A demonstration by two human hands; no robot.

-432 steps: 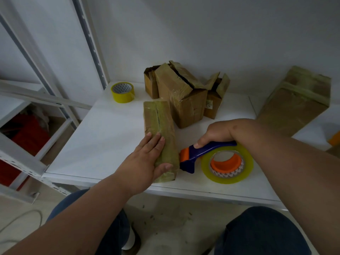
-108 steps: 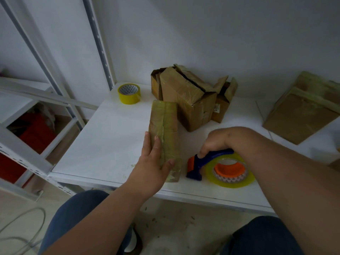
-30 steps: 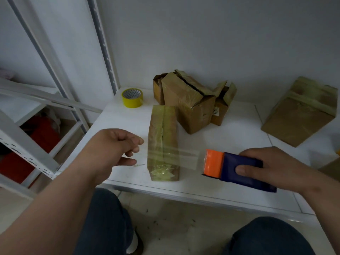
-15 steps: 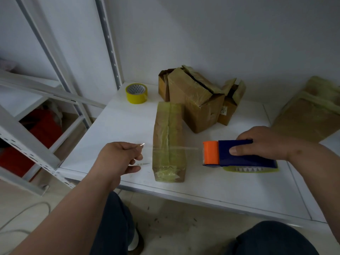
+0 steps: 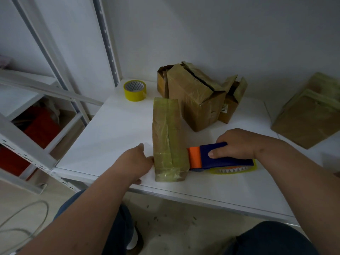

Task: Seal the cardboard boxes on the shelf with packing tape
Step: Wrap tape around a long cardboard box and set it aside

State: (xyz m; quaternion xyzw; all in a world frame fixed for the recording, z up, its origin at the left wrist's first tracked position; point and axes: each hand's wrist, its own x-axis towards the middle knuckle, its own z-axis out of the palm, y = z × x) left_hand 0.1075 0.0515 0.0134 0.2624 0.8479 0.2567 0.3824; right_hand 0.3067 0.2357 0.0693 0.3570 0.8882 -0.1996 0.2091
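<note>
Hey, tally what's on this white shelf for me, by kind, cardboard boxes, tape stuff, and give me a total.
Cardboard boxes: 5
Loose tape rolls: 1
Tape dispensers: 1
Total: 7

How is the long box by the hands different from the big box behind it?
The long box lies flat with its flaps shut under tape; the big box stands upright with its top flaps gaping. The long box is slimmer; the big box is bulkier. Both are brown cardboard on the white shelf.
</note>
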